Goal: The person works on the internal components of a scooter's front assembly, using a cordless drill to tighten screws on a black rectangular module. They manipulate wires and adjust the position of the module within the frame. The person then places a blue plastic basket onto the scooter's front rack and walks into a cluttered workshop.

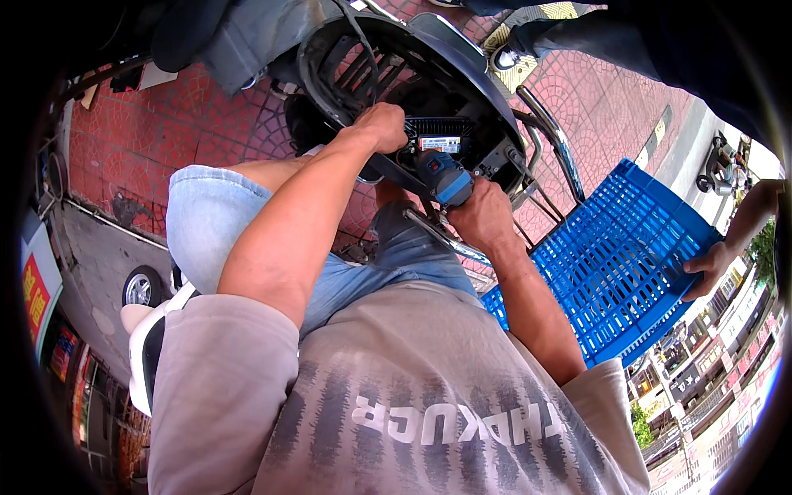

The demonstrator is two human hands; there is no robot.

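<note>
My right hand (483, 213) is wrapped round the grip of a blue and black cordless drill (445, 178). The drill's front end points into the open body of a scooter (437, 37). Inside that body lies a black finned box (450, 126) with a white label, right in front of the drill. At the left end of the box is my left hand (381, 128), its fingers curled together and reaching down. What its fingertips hold, if anything, is hidden. A dark cable (363, 41) loops over the opening beyond my left hand.
A blue plastic crate (610, 247) sits on the right behind chrome rails (554, 136). Another person's hand (708, 271) rests on its right edge. A further person's leg and shoe (505, 58) stand at the far side. Red paving (124, 157) surrounds the scooter.
</note>
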